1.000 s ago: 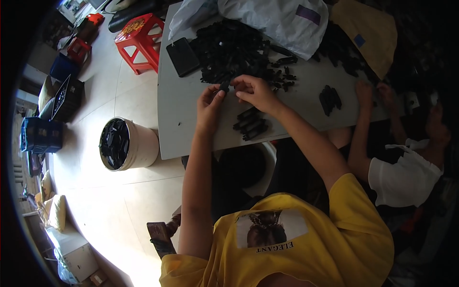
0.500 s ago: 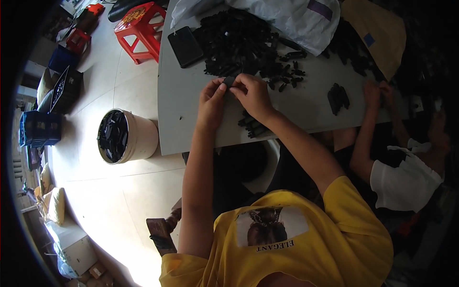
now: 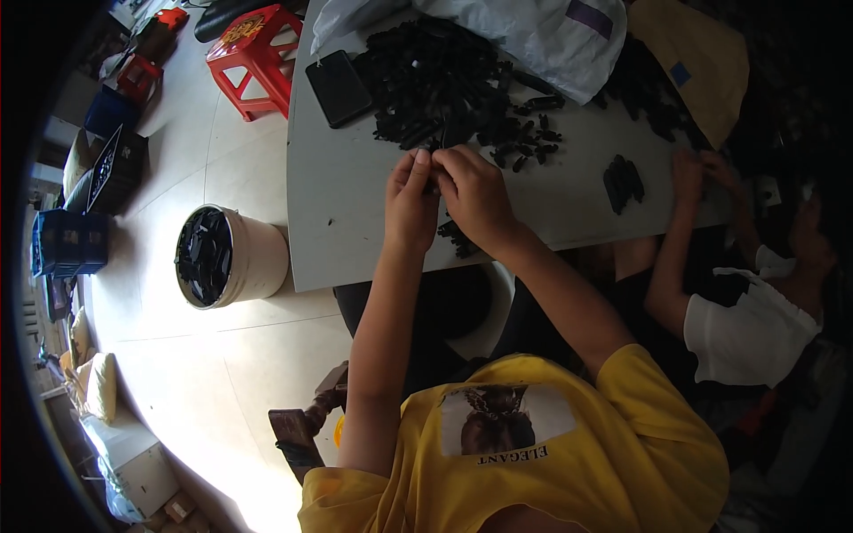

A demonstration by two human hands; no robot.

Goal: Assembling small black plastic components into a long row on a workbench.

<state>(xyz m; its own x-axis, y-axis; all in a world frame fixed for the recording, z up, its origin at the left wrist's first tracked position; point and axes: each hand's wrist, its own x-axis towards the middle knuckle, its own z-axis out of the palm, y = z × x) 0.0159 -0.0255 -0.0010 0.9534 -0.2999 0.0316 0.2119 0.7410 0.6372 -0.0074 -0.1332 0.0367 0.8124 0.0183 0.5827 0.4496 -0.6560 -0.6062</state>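
The left hand and right hand meet over the grey table, fingers pinched together on a small black part between them, just below the big heap of black parts. A flat black phone lies left of the heap, a white plastic bag and a tan sack behind it, while another person's hand rests at the right. On the pale tiled floor stand a blue crate, a cream bucket holding black pieces, and a red stool.
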